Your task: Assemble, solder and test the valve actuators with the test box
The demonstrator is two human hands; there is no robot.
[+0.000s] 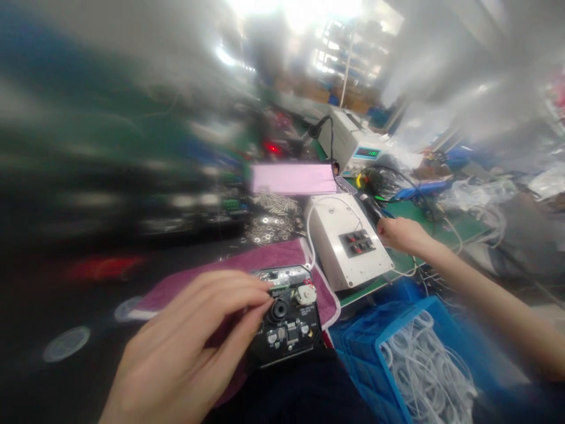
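Observation:
My left hand (198,341) is near the bottom middle, its fingers pressed together against the left edge of a black circuit board (289,321) with a round lens part and a small white part. The board lies on a purple cloth (260,262). My right hand (401,234) reaches far out to the right of a white box (348,238) with red and black switches, fingers curled around a dark tool handle (373,209) beside the box.
A blue crate (375,330) of white cables stands at the lower right. Piles of metal washers and screws (273,221) lie behind the cloth, with a pink sheet (293,178). A bench power supply (357,147) with a lit display stands further back. The left side is blurred.

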